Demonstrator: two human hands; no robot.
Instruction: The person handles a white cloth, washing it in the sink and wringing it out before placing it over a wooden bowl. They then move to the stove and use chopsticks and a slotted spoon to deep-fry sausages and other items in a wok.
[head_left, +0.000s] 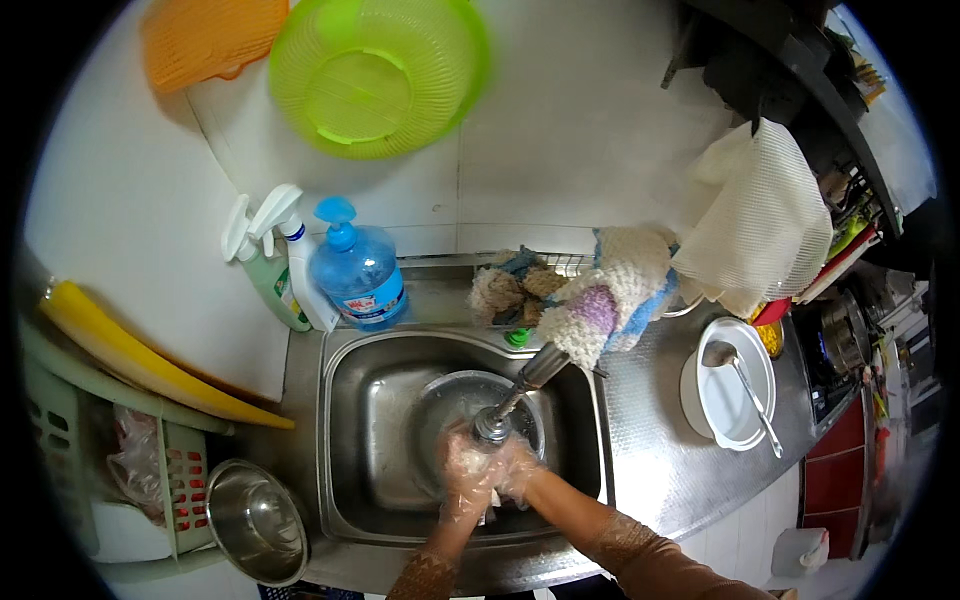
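Both of my hands wear clear plastic gloves and are close together under the spout of a metal faucet over a stainless-steel sink. My left hand is just left of the spout and my right hand just right of it. Something whitish shows between them, but the faucet head and blur hide whether it is held. Beneath the hands, a round bowl rests in the sink, partly covered by them. A small white piece shows below the wrists.
Left of the sink are a steel bowl and a plastic basket. Behind it stand a blue pump bottle and two spray bottles. Cloths drape over the faucet. A white basin with a ladle sits right.
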